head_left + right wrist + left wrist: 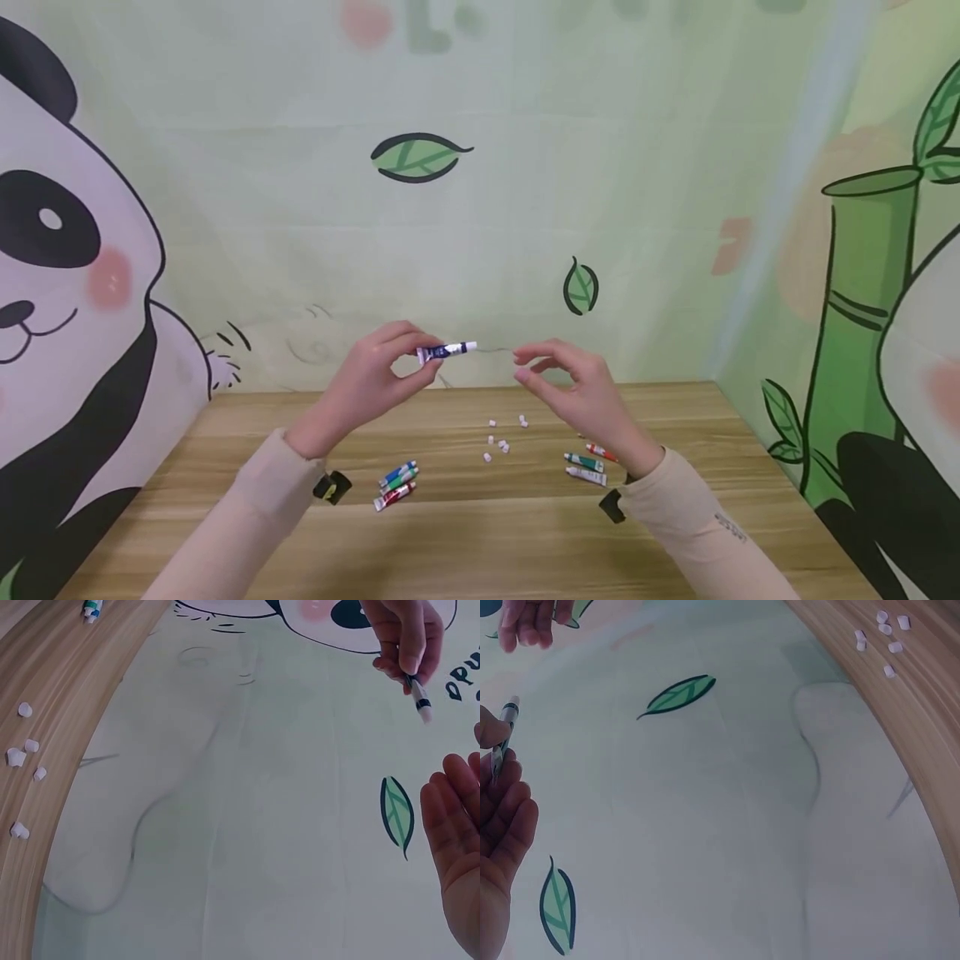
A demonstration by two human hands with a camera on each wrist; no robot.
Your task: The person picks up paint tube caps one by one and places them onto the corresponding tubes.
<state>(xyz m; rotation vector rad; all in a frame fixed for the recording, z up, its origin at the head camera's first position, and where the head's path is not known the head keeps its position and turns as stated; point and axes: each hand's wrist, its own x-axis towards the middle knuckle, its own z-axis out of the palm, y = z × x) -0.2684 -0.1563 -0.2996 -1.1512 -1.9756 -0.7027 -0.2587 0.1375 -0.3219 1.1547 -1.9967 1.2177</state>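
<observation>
My left hand (375,369) pinches a dark blue paint tube (444,352) between thumb and fingers, up in front of the backdrop. The tube lies nearly level, its white capped end toward the right, and shows in the left wrist view as a slim tube (505,735). Across a gap from that end is my right hand (573,379), thumb and fingertips held apart with nothing seen between them. In the right wrist view the fingers of my right hand (457,825) are extended, while my left hand (411,637) grips the tube (420,697) above.
Several small white caps (503,447) lie scattered on the wooden table (480,542). At the left are blue, green and red paint tubes (397,482); green, white and red-orange tubes (585,468) lie at the right, near my right wrist. A panda-printed backdrop (487,250) rises behind the table.
</observation>
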